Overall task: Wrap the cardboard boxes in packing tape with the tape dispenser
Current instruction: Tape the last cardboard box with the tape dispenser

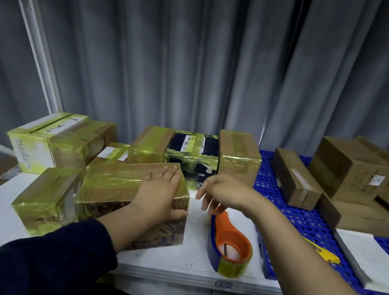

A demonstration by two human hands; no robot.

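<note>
The white table (189,269) runs under both forearms. Past the fingertips of both hands stands a row of taped boxes (237,156), already glossy with yellowish tape. Well out to the right of the right hand, on the blue perforated mat (281,186), sit the bare cardboard boxes (348,169) that look not yet wrapped. The box in hand (111,185) lies under the left hand (158,192), which is spread flat on its top near the right end, fingers straight and thumb dropped over the near right corner. This box already seems covered on the faces that show. The tape dispenser (232,242), orange handle over a blue body, rests on the table just right of that box, directly below the right hand (222,192). That hand hovers over the handle's far tip with fingers drooping loosely and closed round nothing; I cannot tell whether a fingertip touches the handle. The step looks like the changeover between boxes. To do it well, keep the left palm pressing the last tape edge down so that it bonds. Slide the finished box leftward toward the other taped ones, without nudging the dispenser. Bring a bare box in from the right before gripping the handle fully, well behind the cutter.
</note>
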